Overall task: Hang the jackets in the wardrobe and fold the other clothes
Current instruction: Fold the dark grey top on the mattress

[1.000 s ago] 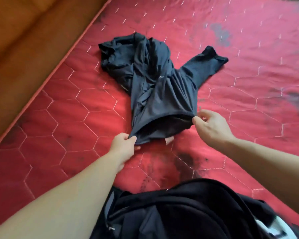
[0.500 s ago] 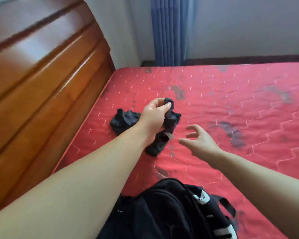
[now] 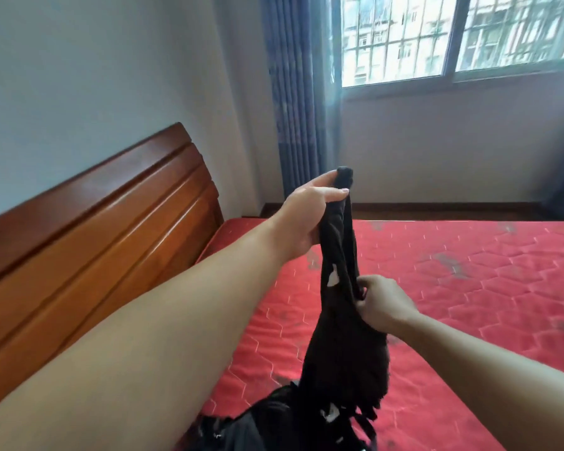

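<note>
A dark shirt (image 3: 339, 336) hangs bunched in the air above the red mattress (image 3: 469, 288). My left hand (image 3: 306, 216) grips its top end, raised high, with fingers and thumb wrapped round the fabric. Lower down, my right hand (image 3: 381, 302) pinches the shirt's right edge. A small white tag shows on the cloth. More black clothing (image 3: 274, 424) with white marks lies heaped at the mattress's near edge, below the hanging shirt.
A wooden headboard (image 3: 95, 239) runs along the left side of the bed. Blue curtains (image 3: 293, 92) hang in the far corner beside a barred window (image 3: 453, 37). Grey walls stand behind the bed.
The shirt lay on the mattress with both hands at its hem; my left hand gathered it and lifted it high. My right hand let go, then pinched it again lower down. The camera tilted up.
</note>
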The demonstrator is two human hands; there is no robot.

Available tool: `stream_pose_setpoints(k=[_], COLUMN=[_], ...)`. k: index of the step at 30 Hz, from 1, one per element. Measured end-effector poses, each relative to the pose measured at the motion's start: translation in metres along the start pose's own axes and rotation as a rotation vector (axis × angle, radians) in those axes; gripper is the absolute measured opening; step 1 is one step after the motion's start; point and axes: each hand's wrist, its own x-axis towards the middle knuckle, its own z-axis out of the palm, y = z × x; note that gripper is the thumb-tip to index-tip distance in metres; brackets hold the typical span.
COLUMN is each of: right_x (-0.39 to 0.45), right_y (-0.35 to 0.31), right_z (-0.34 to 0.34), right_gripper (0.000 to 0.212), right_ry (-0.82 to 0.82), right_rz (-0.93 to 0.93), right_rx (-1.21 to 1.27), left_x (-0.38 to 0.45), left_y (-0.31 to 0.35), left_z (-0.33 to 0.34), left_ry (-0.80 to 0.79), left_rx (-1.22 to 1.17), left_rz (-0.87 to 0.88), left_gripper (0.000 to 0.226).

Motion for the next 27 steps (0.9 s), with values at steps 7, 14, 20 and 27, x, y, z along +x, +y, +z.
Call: stream_pose_setpoints(k=[7,14,20,27], right_x=[-0.08,-0.164,-0.174,-0.137], right_y=[0.074,0.112,0.189,0.325], right_z=[-0.153,-0.296,-0.366,-0.41], right_gripper=[0.006,0.024,0.024,0.043], right_ry=[0.099,0.318,0.496,0.256], right_rz=[0.291,0.443,0.441,0.622], right_rx=[-0.602,-0.11,0.345,0.478], left_x=[-0.015,-0.015,0.019,0.082], left_y=[0.041,0.032,0.01,-0.061], left_z=[0.026,0.112,0.186,0.292], left_ry=[-0.07,0.224,0.2,0.14], left_rx=[0.115,0.281,0.664,0.778], left_rz=[0.08,0.081,0.174,-0.245], left_gripper=[0.038,0.023,0.028,0.04])
